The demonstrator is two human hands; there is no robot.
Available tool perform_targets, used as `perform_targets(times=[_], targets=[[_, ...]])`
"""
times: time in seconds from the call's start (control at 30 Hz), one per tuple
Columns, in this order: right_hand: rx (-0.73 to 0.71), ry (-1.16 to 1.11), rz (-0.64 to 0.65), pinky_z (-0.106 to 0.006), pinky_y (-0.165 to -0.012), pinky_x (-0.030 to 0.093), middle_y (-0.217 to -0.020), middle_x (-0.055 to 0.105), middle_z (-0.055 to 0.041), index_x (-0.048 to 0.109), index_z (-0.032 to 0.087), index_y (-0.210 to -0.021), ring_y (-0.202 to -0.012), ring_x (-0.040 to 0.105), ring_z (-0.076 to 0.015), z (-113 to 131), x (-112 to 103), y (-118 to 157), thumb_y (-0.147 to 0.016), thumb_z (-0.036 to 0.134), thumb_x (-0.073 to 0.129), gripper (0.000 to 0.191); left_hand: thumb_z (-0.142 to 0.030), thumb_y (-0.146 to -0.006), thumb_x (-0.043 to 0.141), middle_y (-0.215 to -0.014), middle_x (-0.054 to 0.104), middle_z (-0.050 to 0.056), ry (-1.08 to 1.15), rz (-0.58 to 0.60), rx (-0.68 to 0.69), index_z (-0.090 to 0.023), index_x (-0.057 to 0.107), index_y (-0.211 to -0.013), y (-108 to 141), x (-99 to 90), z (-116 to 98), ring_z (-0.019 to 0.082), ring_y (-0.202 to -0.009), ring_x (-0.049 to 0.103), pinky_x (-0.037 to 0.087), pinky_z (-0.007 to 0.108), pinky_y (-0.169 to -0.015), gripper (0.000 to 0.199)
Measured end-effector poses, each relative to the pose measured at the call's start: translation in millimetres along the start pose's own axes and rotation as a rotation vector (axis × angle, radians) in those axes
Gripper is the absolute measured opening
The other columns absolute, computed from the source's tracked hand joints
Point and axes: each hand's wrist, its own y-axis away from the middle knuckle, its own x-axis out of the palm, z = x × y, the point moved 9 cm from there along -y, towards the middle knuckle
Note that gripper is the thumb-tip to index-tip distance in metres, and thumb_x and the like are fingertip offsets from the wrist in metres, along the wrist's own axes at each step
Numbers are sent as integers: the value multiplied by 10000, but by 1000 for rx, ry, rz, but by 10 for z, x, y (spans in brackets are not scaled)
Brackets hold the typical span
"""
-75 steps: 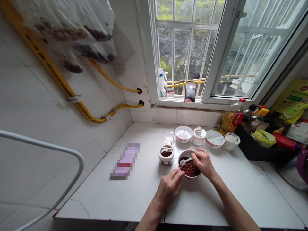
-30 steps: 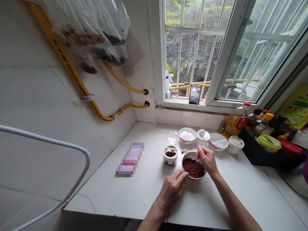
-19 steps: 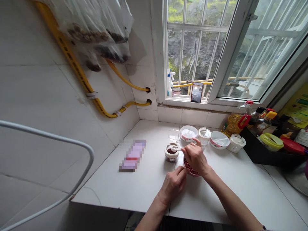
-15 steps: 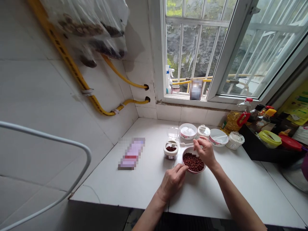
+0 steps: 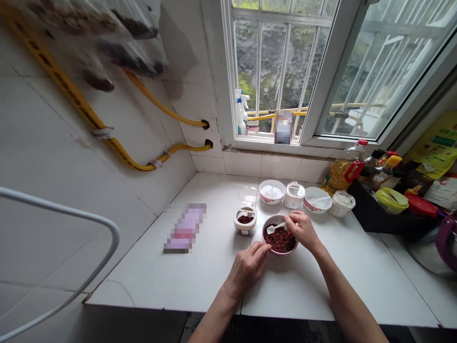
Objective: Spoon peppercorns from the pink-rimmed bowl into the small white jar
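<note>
A bowl (image 5: 264,243) of dark red, peppercorn-like grains (image 5: 282,243) stands on the white counter. My left hand (image 5: 249,264) pinches the bowl's rim at its near left side. In my right hand (image 5: 303,229) is a small white spoon (image 5: 273,229), its head over the grains inside the bowl. Just left of the bowl sits a small jar (image 5: 245,220) with its lid flipped up, holding the same dark red grains.
Behind are a bowl of white granules (image 5: 272,192), a lidded jar (image 5: 294,195), a bowl with a white spoon (image 5: 317,200) and another lidded jar (image 5: 343,205). An oil bottle (image 5: 341,174) and a black condiment box (image 5: 367,214) stand right. A blurred purple packet (image 5: 187,228) lies left.
My right hand has lowered, and the spoon has gone from above the bowl's far rim down to the grains. My left hand stays on the rim. The camera view has shifted slightly.
</note>
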Motion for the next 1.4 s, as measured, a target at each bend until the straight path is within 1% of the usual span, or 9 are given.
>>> perform_targets(times=[0.07, 0.13, 0.27, 0.37, 0.53, 0.63, 0.73, 0.93, 1.4], targets=[[45, -46, -8, -267, -672, 458, -436, 528, 10, 449, 210, -443, -479, 480, -122, -46, -66, 11, -918, 359, 452, 498, -70, -935, 433, -928, 691, 66, 0, -7, 7, -180, 587, -1125, -4, -8, -8, 151, -753, 688, 556, 219, -656, 269], [52, -58, -3, -260, -635, 451, -441, 535, 4, 454, 210, -439, -489, 486, -126, -67, -86, 17, -918, 376, 452, 507, -76, -938, 431, -922, 691, 64, -5, -5, 3, -184, 588, -1132, -5, -8, -7, 147, -750, 689, 556, 214, -659, 272], [-38, 12, 23, -352, -870, 462, -395, 461, 57, 404, 208, -444, -428, 366, -93, -15, 8, 23, -901, 370, 475, 491, -82, -944, 425, -929, 692, 65, -8, 11, -15, -186, 589, -1126, -4, 0, 3, 146, -769, 694, 559, 212, -670, 266], [-58, 14, 51, -382, -916, 453, -397, 466, 65, 408, 208, -442, -421, 350, -88, 18, 95, 31, -907, 357, 476, 493, -78, -940, 427, -932, 693, 65, -3, 8, -11, -184, 583, -1121, -6, -7, -3, 151, -772, 694, 560, 218, -665, 261], [6, -72, 53, -312, -724, 482, -409, 521, 18, 440, 208, -409, -470, 459, -119, 22, 60, 30, -919, 368, 463, 535, -72, -939, 425, -932, 690, 63, -7, -3, -3, -182, 580, -1121, -6, -15, -10, 150, -766, 689, 554, 219, -656, 264], [99, -164, 53, -261, -561, 437, -421, 537, 1, 478, 206, -419, -467, 484, -127, -56, 35, 34, -903, 396, 472, 520, -74, -940, 426, -938, 692, 63, -4, -5, -3, -183, 581, -1120, -2, -11, -9, 148, -768, 690, 554, 218, -660, 262], [166, -238, 55, -245, -486, 397, -409, 537, 1, 499, 202, -430, -420, 466, -119, -124, 45, 42, -889, 431, 482, 513, -79, -940, 429, -932, 692, 63, -9, -8, -3, -182, 584, -1121, 2, -5, -6, 148, -762, 690, 555, 219, -655, 260], [145, -200, 11, -239, -520, 414, -403, 531, 0, 490, 195, -407, -428, 480, -112, -99, -1, 34, -881, 424, 519, 528, -75, -930, 432, -941, 692, 70, -6, 12, -14, -182, 595, -1123, 11, 28, 15, 150, -777, 694, 566, 218, -669, 274], [284, -411, 20, -259, -480, 423, -407, 560, -23, 513, 200, -435, -402, 487, -126, -280, 55, 32, -812, 587, 565, 543, -77, -924, 426, -942, 691, 75, -9, 29, -16, -181, 600, -1121, 14, 31, 11, 152, -770, 696, 569, 222, -675, 283]])
